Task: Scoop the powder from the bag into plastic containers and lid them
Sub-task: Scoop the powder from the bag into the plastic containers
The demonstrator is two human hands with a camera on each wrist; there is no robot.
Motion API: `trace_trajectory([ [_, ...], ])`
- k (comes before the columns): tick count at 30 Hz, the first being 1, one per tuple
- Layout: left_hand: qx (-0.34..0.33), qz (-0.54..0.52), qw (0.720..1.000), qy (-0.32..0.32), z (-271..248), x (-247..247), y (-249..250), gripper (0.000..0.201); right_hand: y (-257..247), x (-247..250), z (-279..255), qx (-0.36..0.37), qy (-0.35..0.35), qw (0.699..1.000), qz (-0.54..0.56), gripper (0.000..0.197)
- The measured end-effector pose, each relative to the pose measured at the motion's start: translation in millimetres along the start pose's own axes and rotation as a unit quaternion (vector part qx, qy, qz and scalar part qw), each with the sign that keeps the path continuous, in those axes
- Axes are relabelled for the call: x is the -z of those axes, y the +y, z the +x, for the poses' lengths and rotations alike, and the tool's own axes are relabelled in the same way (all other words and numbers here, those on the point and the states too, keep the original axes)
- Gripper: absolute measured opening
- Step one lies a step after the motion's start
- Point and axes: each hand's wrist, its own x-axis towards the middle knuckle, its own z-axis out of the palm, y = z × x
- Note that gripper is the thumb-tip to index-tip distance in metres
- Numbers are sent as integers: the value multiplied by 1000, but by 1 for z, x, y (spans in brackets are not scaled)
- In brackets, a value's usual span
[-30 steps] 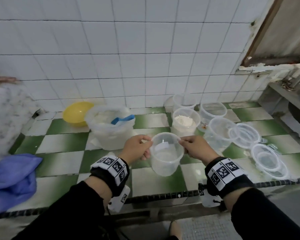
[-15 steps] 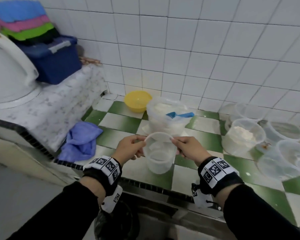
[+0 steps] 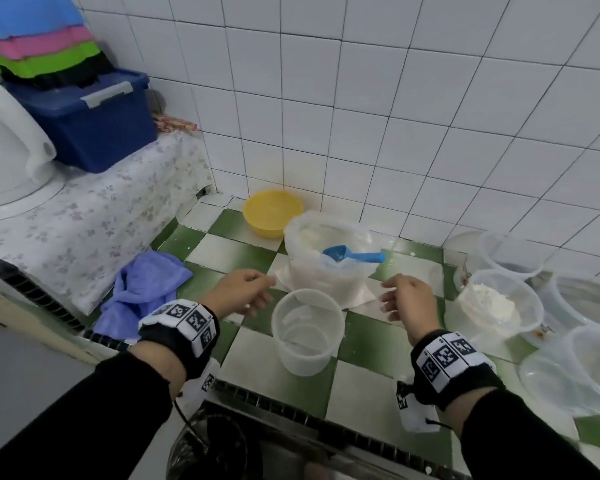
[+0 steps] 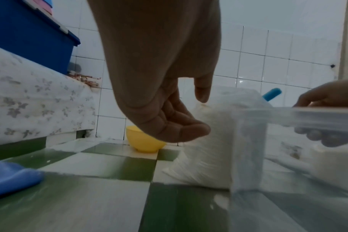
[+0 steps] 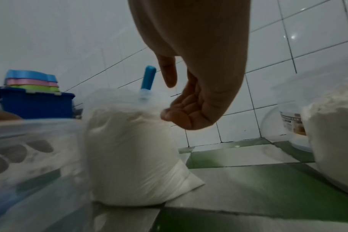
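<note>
An empty clear plastic container (image 3: 307, 332) stands upright on the green-and-white tiled counter (image 3: 229, 258), in front of the bag of white powder (image 3: 326, 271). A blue scoop (image 3: 352, 255) lies in the bag's open top, handle to the right. My left hand (image 3: 248, 294) hovers just left of the container, fingers loosely curled, holding nothing. My right hand (image 3: 400, 299) hovers just right of it, also empty. The wrist views show the left hand (image 4: 175, 119) and the right hand (image 5: 189, 109) relaxed, each with the powder bag (image 5: 133, 150) behind. A container with powder (image 3: 496, 306) stands to the right.
Several empty clear containers and lids (image 3: 575, 362) crowd the right side. A yellow bowl (image 3: 271, 212) sits against the tiled wall. A blue cloth (image 3: 139, 289) lies at left by a raised cloth-covered ledge (image 3: 80, 230) with a blue storage box (image 3: 90, 123). The counter edge (image 3: 291, 407) runs near me.
Both hands have set the empty container down on the counter in front of the bag and let go, moving apart to either side. The head view has swung left.
</note>
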Motion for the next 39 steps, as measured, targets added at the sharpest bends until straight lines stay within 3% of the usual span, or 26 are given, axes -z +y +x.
trace_trajectory([
  [2, -13, -22, 999, 24, 16, 2, 11, 31, -10, 2, 17, -17, 1, 1000, 4, 27],
  [5, -28, -51, 997, 46, 38, -1, 30, 32, -30, -2, 38, -35, -52, 998, -2, 31],
  [10, -23, -72, 996, 46, 57, -10, 52, 32, -55, -10, 49, -74, -105, 989, 66, 21],
  [18, -40, -124, 990, 53, 67, -1, 58, 21, -80, -16, 58, 16, -77, 995, 64, 14],
  [25, -21, -198, 980, 4, 64, 1, 62, 17, -72, -17, 64, 20, -65, 996, 55, 3],
  [28, -16, -243, 970, 1, 65, 4, 58, 9, -71, -16, 67, 20, -50, 994, 95, 8],
  [35, 17, -278, 960, -27, 71, 5, 52, 26, -73, -16, 66, 12, -133, 985, 113, 16],
  [39, 9, -280, 959, -46, 78, 3, 59, 36, -77, -17, 75, 18, -141, 986, 91, 22],
])
